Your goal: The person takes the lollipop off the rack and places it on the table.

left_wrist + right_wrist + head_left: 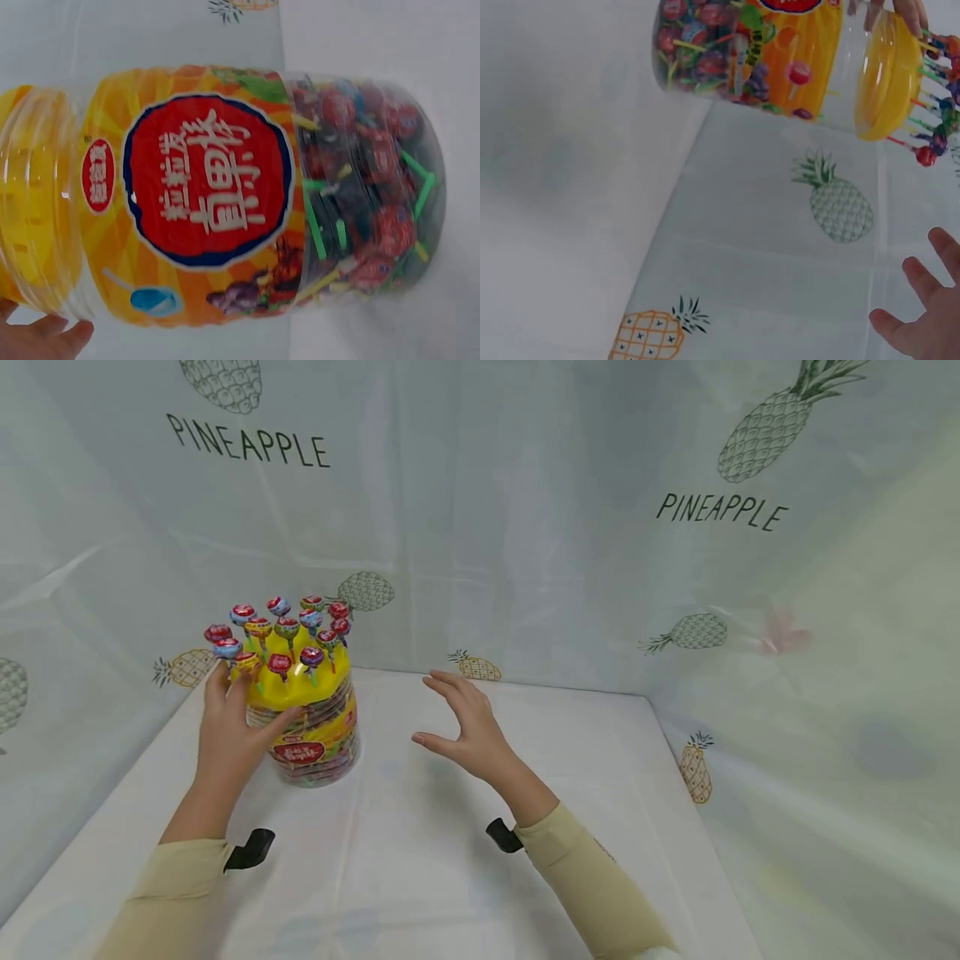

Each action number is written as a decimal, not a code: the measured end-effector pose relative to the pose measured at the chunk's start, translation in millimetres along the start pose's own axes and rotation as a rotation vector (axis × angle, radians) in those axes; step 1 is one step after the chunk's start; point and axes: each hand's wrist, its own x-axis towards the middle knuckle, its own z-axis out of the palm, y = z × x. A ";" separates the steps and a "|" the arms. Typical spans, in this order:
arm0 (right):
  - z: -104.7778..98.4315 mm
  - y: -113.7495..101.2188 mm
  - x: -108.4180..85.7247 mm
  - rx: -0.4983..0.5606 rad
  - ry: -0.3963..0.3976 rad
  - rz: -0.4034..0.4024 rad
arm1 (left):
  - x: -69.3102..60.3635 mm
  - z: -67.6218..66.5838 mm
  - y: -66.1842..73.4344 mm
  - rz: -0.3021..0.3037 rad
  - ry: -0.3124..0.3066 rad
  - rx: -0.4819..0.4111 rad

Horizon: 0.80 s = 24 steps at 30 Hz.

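A clear plastic jar point(300, 753) of lollipops stands upright on the white-covered table, left of the middle. Its yellow lid point(283, 695) bears a ring of wrapped lollipops point(287, 628) standing on their sticks. My left hand point(231, 735) holds the jar by its lid and neck from the left, thumb in front. The jar's orange label point(109, 240) and more lollipops point(379, 157) inside show in the left wrist view. To the right of the jar, apart from it, my right hand point(472, 735) hovers with fingers spread and nothing in it.
White sheeting point(525, 543) printed with pineapples rises behind the table and along both sides. The white table surface point(570, 735) extends to the right of the jar. A black wrist mount point(251, 849) sticks out from the left sleeve, and another point(504, 835) from the right.
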 end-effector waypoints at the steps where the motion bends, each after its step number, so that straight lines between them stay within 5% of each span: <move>1: 2.3 -1.0 1.4 0.008 0.000 -0.002 | 0.1 1.3 1.2 -0.014 0.009 -0.017; 11: 15.5 -4.9 15.0 0.171 0.047 0.054 | 4.8 15.7 10.3 -0.130 0.073 -0.144; 24: 8.9 0.8 46.6 0.377 0.075 0.129 | 18.3 30.4 22.4 -0.164 0.017 -0.149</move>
